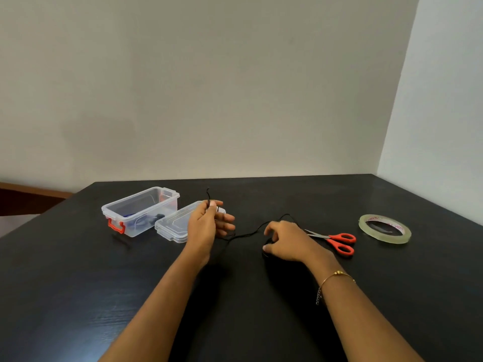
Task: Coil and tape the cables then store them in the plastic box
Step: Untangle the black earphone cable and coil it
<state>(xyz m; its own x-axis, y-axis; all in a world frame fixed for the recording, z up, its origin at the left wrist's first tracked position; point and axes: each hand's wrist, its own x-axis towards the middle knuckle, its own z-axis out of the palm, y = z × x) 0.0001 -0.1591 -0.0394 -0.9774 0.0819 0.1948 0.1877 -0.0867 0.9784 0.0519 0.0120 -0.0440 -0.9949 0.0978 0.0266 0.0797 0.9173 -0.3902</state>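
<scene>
A thin black cable (251, 233) trails across the black table between my two hands. My left hand (209, 223) is raised a little and pinches one end of it between thumb and forefinger, the tip sticking up above the fingers. My right hand (285, 241) rests low on the table over the other part of the cable, fingers curled round it. A clear plastic box (141, 210) with red latches stands open at the left, with dark and blue cables inside. Its clear lid (173, 226) lies beside it, partly behind my left hand.
Red-handled scissors (337, 241) lie just right of my right hand. A roll of clear tape (384, 228) lies flat further right. The black table (78, 283) meets pale walls at the back and right; its left edge drops to the floor.
</scene>
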